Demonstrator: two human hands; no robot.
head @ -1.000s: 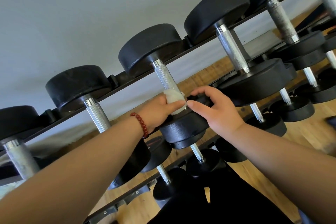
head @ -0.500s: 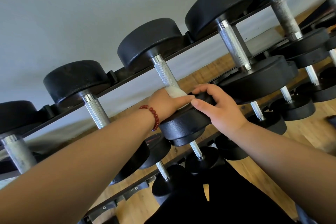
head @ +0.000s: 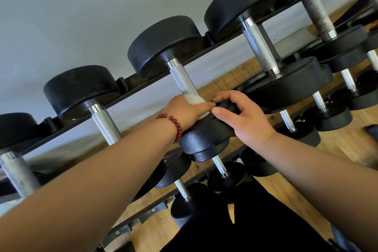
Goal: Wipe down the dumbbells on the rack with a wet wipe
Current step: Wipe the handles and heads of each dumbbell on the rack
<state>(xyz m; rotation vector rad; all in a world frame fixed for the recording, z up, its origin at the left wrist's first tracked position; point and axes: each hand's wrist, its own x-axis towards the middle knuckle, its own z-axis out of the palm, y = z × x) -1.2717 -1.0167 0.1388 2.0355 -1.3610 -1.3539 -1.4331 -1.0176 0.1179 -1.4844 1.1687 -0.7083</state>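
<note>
On one dumbbell (head: 184, 82), both hands (head: 185, 111) (head: 245, 116), wet wipe (head: 193, 99) under left.

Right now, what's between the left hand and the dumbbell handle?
The white wet wipe: the left hand grips it round the near end of the knurled handle. The head view shows this.
</note>
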